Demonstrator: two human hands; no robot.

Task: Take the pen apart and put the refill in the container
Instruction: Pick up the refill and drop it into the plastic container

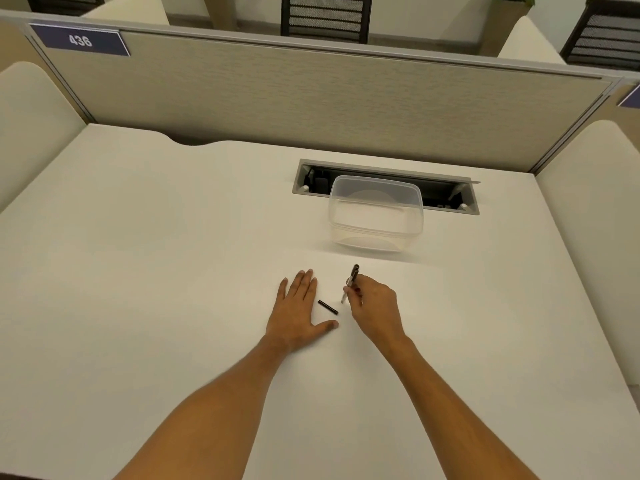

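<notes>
My right hand (375, 306) grips a pen (350, 282) with a black top and a clear barrel, held upright and tilted, its lower end near the desk. A small black pen piece (328, 307) lies loose on the white desk between my hands. Beside that piece, my left hand (298, 308) rests flat on the desk, palm down, fingers spread and holding nothing. A clear plastic container (377, 233) stands behind my hands, open at the top and apparently empty. The refill itself is not separately visible.
A grey cable tray recess (464, 199) is cut into the white desk (156, 254) just behind the container. A beige partition (277, 98) with a "436" label closes the back. Curved side panels stand left and right.
</notes>
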